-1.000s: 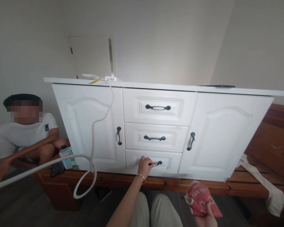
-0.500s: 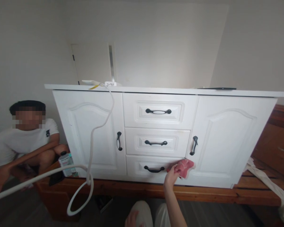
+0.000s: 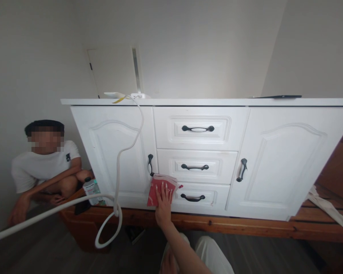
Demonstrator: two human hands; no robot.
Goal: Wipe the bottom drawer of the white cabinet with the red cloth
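A white cabinet [image 3: 274,163] with two doors and three drawers stands on a wooden platform [image 3: 246,225]. My right hand [image 3: 163,207] presses a red cloth [image 3: 153,190] flat against the cabinet front, fingers spread, at the left end of the bottom drawer [image 3: 214,198]. The cloth lies just below the left door's black handle [image 3: 150,164] and left of the bottom drawer's black handle [image 3: 192,198]. Only a small part of my left hand [image 3: 166,266] shows, low on my lap at the frame's bottom edge.
A white hose [image 3: 118,160] hangs from the cabinet top, loops near the floor and runs off to the left. Another person [image 3: 42,167] crouches at the left beside a small bottle [image 3: 90,189]. A pale fabric strip [image 3: 328,207] lies on the platform at right.
My left hand let go of the bottom drawer handle and dropped to my lap. My right hand brought the red cloth up to the drawer's right end, then slid it to the left end.
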